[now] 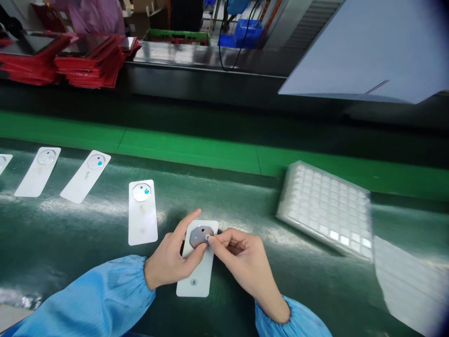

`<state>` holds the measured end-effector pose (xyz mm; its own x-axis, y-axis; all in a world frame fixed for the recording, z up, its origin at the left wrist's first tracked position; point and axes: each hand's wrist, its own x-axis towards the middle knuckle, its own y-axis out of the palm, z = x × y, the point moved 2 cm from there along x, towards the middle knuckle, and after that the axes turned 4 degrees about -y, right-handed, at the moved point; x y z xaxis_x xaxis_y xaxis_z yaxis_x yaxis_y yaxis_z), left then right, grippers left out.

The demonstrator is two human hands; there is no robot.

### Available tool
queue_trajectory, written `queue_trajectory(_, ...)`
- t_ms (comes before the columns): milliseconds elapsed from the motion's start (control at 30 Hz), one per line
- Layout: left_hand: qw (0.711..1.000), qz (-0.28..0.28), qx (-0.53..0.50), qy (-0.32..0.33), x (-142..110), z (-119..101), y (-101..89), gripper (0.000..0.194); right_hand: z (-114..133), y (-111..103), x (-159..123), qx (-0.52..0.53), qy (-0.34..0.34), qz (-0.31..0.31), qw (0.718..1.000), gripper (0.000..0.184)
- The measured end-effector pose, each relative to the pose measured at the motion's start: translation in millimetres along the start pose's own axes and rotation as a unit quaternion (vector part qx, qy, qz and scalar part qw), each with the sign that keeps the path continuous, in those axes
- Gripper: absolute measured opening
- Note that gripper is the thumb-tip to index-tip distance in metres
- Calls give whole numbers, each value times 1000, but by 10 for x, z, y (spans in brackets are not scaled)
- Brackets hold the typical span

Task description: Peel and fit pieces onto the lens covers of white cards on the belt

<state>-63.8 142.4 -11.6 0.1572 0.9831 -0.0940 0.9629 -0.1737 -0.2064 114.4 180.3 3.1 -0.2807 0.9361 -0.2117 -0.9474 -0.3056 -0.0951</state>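
Note:
In front of me a white phone back cover [196,276] lies on the dark green worktop, with a grey octagonal camera plate [200,235] near its top. My left hand [175,257] grips the cover from the left; its thumb rests beside the plate and its index finger reaches past the top edge. Over the plate's right edge, my right hand [243,255] pinches finger and thumb together on something small and pale, too small to name. To the left lies another white back cover [143,222] with a blue dot on its camera ring.
More white covers [79,185] lie farther left. A clear tray [326,210] of small white pieces sits at right, beside a pale sheet [410,281]. Stacks of red-wrapped panels [91,65] stand on the back ledge. A white board [365,51] overhangs the upper right.

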Motion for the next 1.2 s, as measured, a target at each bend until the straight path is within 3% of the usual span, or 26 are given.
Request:
queue_trajectory(233, 998, -18, -52, -2, -11, -3, 10, 68, 23, -10, 17, 8, -7, -6, 1000, 46)
queue_trajectory(333, 989, -14, -136, -50, 2, -50, 8, 75, 23, -39, 52, 35, -9, -9, 999, 39)
queue_trajectory(467, 967, -19, -224, -122, 36, -78, -6, 88, -5, -46, 65, 70, -23, 34, 997, 36)
queue_trajectory(567, 961, -20, -240, -138, 81, -71, -27, 72, -16, -32, 42, 65, -57, 38, 996, 28)
queue_trajectory(667, 967, -15, -216, -134, 128, -74, -57, 42, -30, -8, 17, 64, -76, 38, 994, 23)
queue_trajectory(867, 971, 3, -202, -128, 163, -112, -110, 47, -68, 36, 4, 76, -52, 62, 994, 32)
queue_trajectory(1067, 968, -70, -215, -112, 194, -76, -133, 43, -158, 164, -42, 1, 27, 236, 971, 37)
queue_trajectory(1133, 975, -78, -192, -83, 233, -77, -251, 43, -190, 168, 20, -4, 31, 215, 976, 47)
queue_trajectory(1200, 982, -118, -142, -26, 272, -90, -521, 48, -198, 126, 189, 2, 15, 144, 989, 57)
